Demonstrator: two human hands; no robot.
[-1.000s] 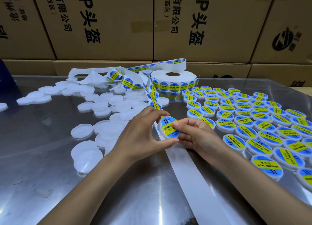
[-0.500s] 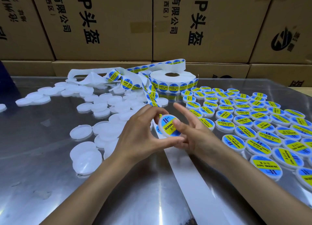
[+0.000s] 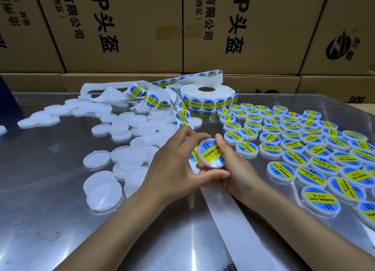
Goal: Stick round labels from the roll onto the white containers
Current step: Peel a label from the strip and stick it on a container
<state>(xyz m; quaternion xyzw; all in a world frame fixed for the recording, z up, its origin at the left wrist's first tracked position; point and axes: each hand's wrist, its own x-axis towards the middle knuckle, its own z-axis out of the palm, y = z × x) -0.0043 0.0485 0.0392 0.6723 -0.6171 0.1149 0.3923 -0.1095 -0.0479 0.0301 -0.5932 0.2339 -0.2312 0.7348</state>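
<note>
A white round container [image 3: 211,154] with a blue and yellow label on its face is held tilted above the table's middle. My left hand [image 3: 174,167] grips its left rim and underside. My right hand [image 3: 233,165] holds it from the right, the thumb lying flat across the label. The label roll [image 3: 207,97] stands at the back, its strip [image 3: 182,116] trailing down towards my hands. Several bare white containers [image 3: 125,128] lie to the left. Several labelled containers [image 3: 304,140] lie in rows to the right.
Empty white backing paper [image 3: 239,226] runs from under my hands towards the near edge. More loose backing [image 3: 105,92] is piled at the back left. Cardboard boxes [image 3: 182,27] wall off the far side of the metal table [image 3: 50,189].
My right thumb has slid from the container's right edge onto the label face. The container has tipped a little and moved slightly right.
</note>
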